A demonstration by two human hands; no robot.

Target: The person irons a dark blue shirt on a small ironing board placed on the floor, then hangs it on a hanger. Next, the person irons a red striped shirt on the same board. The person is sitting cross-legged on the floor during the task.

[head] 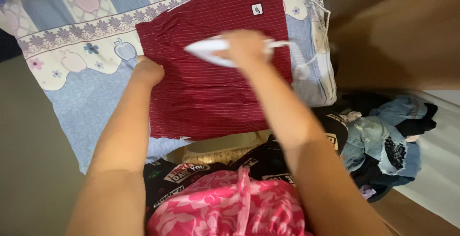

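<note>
Garment: dark red cloth w/ thin pale stripes (211, 87), laid flat on the patterned sheet; small white tag near its top right corner.
Surface: covered by a pale blue sheet w/ flower and fruit print (76, 49); red cloth sits on its right half, lower edge close to the sheet's near edge.
Iron: white iron (206, 50), blurred, on the upper middle of the red cloth, tip pointing left.
Cord: white cord (314, 35) runs from the iron's right end up and over the sheet's right edge.
Right hand: right hand (247, 47) clamped around the iron's handle, fingers wrapped over it; forearm crosses the cloth's lower right part.
Left hand: left hand (147, 71) at the cloth's left edge, fingers curled down on the fabric; can't tell if it pinches or only presses.
Hands rel.: apart, near each other, both on the upper half of the cloth.
Near side: pink floral fabric (230, 207) closest to camera; black fabric w/ printed patches (172, 178) just beside and under it.
Right side: heap of clothes, light blue denim (378, 140) on top, dark items mixed in, well apart from the iron.
Blur: iron and right hand smeared; detail of the soleplate not readable.
</note>
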